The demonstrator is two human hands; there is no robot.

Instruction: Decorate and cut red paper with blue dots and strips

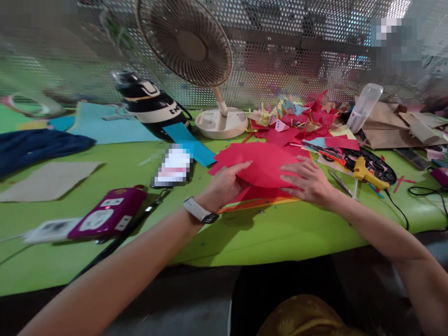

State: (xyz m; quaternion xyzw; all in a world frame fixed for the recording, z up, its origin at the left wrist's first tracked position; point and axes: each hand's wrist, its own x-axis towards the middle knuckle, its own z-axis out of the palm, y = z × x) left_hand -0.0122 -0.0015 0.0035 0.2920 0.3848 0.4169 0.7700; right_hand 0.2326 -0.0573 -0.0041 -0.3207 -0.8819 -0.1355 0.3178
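Observation:
A red paper piece [266,161] with a rounded outline is held between my two hands above the green table. My left hand [227,185], with a white-banded watch on its wrist, grips the paper's left edge, thumb on top and fingers underneath. My right hand [310,182] has its fingers spread over the right edge; its thumb is hidden. Below lie more red sheets and an orange sheet [261,204]. A blue paper strip [191,142] lies just beyond the left side of the red paper.
Behind stand a fan [220,123] and a tilted black bottle [154,109]. Red paper scraps [311,119] pile up at the back. To the right lies a yellow glue gun [369,173] with its cord. On the left are a phone [173,165] and a purple power strip [108,212].

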